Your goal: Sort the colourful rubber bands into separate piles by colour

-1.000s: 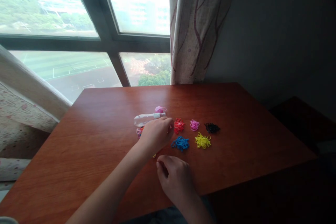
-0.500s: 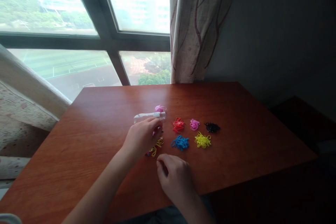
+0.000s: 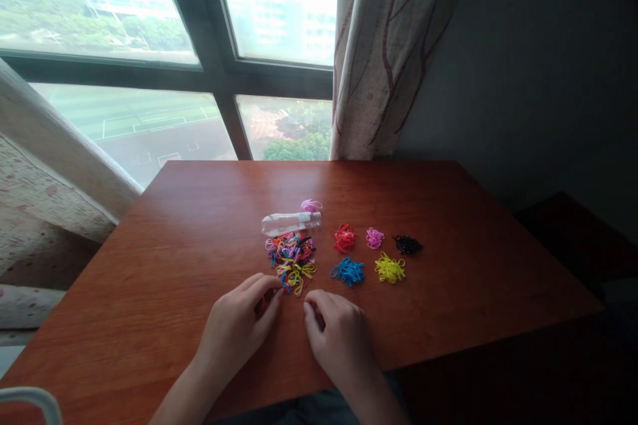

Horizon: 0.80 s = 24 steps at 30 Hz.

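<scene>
A mixed pile of coloured rubber bands (image 3: 292, 259) lies in the middle of the brown wooden table (image 3: 174, 239). Just behind it a clear plastic bottle (image 3: 289, 222) lies on its side, with a pink cap (image 3: 311, 204) beyond it. To the right are sorted small heaps: red (image 3: 344, 238), pink (image 3: 374, 238), black (image 3: 407, 244), blue (image 3: 347, 271) and yellow (image 3: 389, 268). My left hand (image 3: 236, 329) rests on the table near the pile's front edge, fingers curled loosely, touching the nearest bands. My right hand (image 3: 339, 339) rests beside it, fingers curled under.
A large window (image 3: 149, 46) with a dark frame stands behind the table, a patterned curtain (image 3: 389, 53) at its right. A dark wall fills the right side. A patterned cushion or seat (image 3: 40, 199) lies to the left.
My left hand has drawn back from the bottle and the red heap toward me, uncovering the mixed pile. The right hand has stayed in place. The view shifted slightly.
</scene>
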Each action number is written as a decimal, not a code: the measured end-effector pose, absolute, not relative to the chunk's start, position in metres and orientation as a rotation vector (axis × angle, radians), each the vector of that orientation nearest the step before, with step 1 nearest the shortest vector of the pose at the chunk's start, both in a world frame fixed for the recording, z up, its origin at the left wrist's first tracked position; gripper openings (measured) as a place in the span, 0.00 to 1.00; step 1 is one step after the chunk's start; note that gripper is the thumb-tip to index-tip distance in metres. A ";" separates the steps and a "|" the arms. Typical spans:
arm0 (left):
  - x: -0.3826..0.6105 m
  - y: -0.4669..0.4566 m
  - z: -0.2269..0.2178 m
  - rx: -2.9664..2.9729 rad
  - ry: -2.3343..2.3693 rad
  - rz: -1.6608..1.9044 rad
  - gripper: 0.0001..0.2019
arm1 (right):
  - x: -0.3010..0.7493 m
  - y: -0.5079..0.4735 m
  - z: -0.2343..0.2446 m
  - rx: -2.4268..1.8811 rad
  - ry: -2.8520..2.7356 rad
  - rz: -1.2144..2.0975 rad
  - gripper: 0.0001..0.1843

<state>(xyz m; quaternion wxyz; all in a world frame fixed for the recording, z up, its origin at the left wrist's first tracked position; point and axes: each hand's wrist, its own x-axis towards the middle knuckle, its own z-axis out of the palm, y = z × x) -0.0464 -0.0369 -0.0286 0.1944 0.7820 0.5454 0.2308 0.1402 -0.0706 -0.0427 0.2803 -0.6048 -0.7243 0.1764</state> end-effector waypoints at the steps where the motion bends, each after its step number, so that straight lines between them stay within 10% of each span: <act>1: -0.047 -0.039 -0.030 2.180 1.533 0.652 0.08 | 0.140 -0.071 -0.042 -1.627 -1.940 0.471 0.08; 24: -0.044 -0.045 -0.031 2.168 1.589 0.591 0.09 | 0.123 -0.058 -0.038 -1.784 -1.786 0.453 0.06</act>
